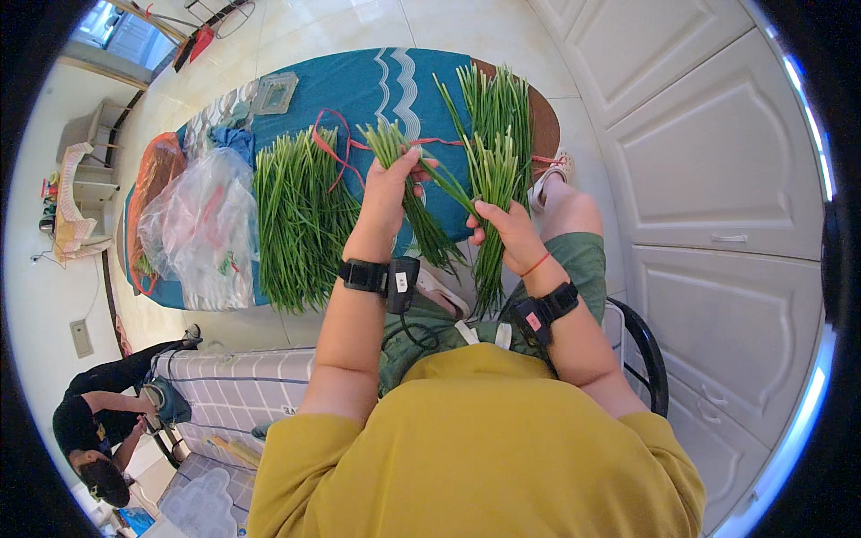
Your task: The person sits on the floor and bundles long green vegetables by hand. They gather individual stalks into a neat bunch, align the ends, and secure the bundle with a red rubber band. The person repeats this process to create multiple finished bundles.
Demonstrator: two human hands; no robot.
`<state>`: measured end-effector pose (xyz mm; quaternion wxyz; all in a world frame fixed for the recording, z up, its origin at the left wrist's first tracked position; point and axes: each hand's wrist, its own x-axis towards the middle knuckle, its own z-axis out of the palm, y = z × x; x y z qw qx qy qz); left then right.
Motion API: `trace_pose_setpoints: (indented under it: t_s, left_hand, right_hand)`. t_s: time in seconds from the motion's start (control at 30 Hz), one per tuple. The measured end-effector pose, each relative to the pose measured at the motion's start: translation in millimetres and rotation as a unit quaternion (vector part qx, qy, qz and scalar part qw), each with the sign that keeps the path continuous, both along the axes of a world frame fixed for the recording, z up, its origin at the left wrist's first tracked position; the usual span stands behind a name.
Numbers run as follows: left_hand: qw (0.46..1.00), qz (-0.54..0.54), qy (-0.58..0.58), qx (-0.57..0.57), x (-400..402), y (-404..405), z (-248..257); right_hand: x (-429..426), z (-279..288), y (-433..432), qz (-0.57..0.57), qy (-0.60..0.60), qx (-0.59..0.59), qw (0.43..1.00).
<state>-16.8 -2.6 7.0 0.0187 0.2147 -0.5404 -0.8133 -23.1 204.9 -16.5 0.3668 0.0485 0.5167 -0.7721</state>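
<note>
My left hand (398, 178) grips a small bunch of green chives (430, 232), pale cut ends up and leaf tips hanging down. In my right hand (508, 225) is a fuller bunch of chives (496, 168), its tips reaching toward my lap. A few loose stalks (447, 183) stretch between the two hands. Left of them, a broad pile of chives (296, 215) lies on the table with its leaves over the near edge. Another pile (498, 101) rests at the table's right end, partly behind my right bunch. A red ribbon (336, 138) trails across the cloth behind my left hand.
The oval table (548, 121) has a teal cloth (323, 87). On it are a clear plastic bag (202, 228), an orange bag (156, 168) and a clear plastic tray (276, 93). White cabinets (713, 161) stand right. A person (101, 417) sits at lower left.
</note>
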Motion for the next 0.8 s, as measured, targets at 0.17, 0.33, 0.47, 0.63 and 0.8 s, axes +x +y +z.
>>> trace_pose_setpoints:
  t_s: [0.17, 0.33, 0.47, 0.63, 0.8]
  left_hand:
    - [1.000, 0.013, 0.004, -0.016, -2.4, -1.1, 6.9]
    - [0.997, 0.054, 0.053, -0.030, -10.5, -11.5, 7.7]
    - [0.990, 0.137, 0.024, 0.016, -13.1, -48.3, 21.0]
    - [0.964, -0.043, -0.090, -0.245, 0.1, -67.1, 33.9]
    - [0.980, -0.141, -0.087, -0.106, -4.1, -10.9, -5.9]
  right_hand:
    - [1.8, -1.8, -3.4, -0.004, -0.040, -0.033, 0.999]
    - [2.5, -3.2, -3.7, -0.040, -0.065, -0.008, 0.997]
    - [-2.4, -5.2, 4.4, -0.079, -0.036, -0.015, 0.996]
    - [-10.9, -6.1, 13.3, -0.062, -0.011, -0.002, 0.998]
    - [-1.2, 1.2, 0.9, -0.026, -0.028, -0.023, 0.999]
